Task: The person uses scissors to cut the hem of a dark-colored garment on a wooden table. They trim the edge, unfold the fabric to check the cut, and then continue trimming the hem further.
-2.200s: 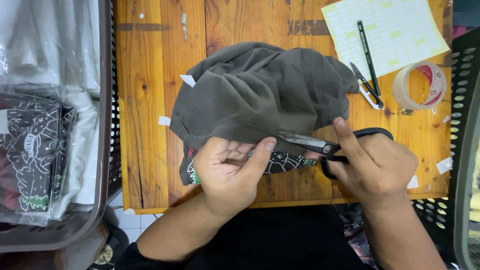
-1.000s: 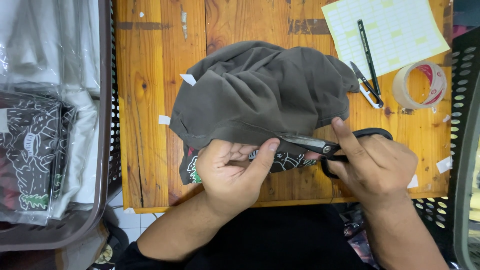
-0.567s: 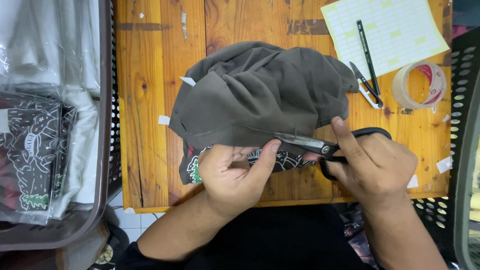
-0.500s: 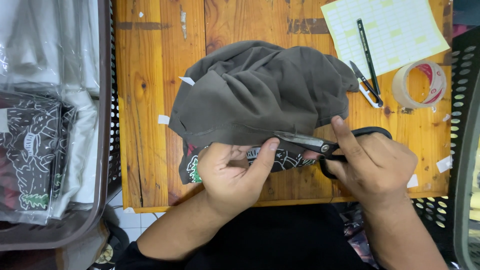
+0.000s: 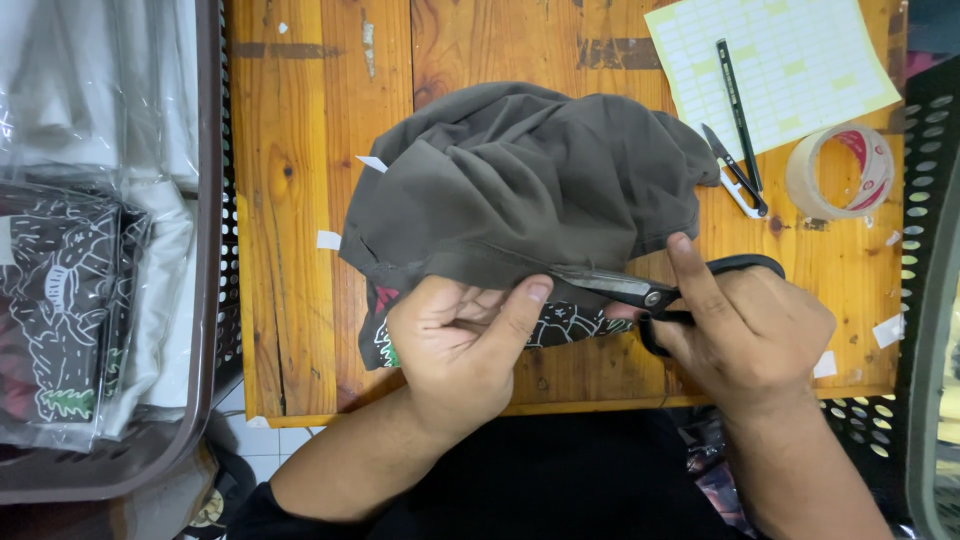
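A crumpled dark grey garment (image 5: 520,185) lies on the wooden table (image 5: 290,230), with a white and green printed design showing at its near edge. My left hand (image 5: 462,345) pinches that near edge, thumb pressed on the fabric. My right hand (image 5: 745,335) grips black-handled scissors (image 5: 640,292). Their blades point left and reach into the fabric beside my left thumb.
A yellow-and-white grid sheet (image 5: 770,60) with a black pen (image 5: 738,110) lies at the back right, beside small snips (image 5: 735,180) and a roll of clear tape (image 5: 840,172). A brown crate (image 5: 205,300) of bagged printed garments stands on the left. A dark perforated basket (image 5: 925,210) is at the right.
The scissor blades have crept slightly left into the fabric. My left hand has shifted its pinch a little. The garment has barely moved.
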